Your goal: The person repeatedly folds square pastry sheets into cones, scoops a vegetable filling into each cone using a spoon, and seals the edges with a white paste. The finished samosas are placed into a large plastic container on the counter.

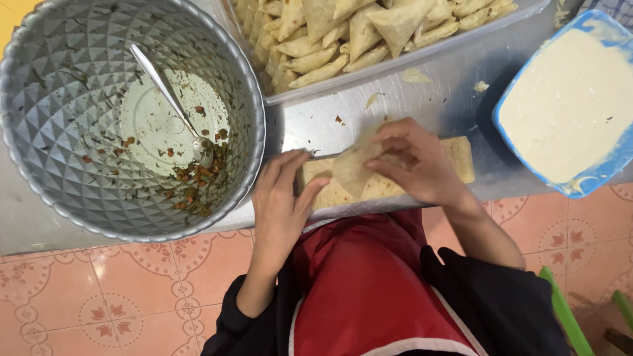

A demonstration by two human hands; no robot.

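Observation:
A long strip of thin pastry sheet (459, 158) lies on the steel table near its front edge. My right hand (415, 161) pinches a folded corner of a pastry sheet (351, 170) and lifts it over the strip. My left hand (282, 201) rests with fingers spread on the strip's left end, pressing it flat. Both hands work side by side, almost touching.
A big faceted metal pot (59, 99) on the left holds a spoon (165, 89) and scraps of spiced filling (198, 181). A clear tray (395, 66) of folded triangular pastries sits at the back. A blue tub of white paste (573, 99) stands right. Tiled floor lies below.

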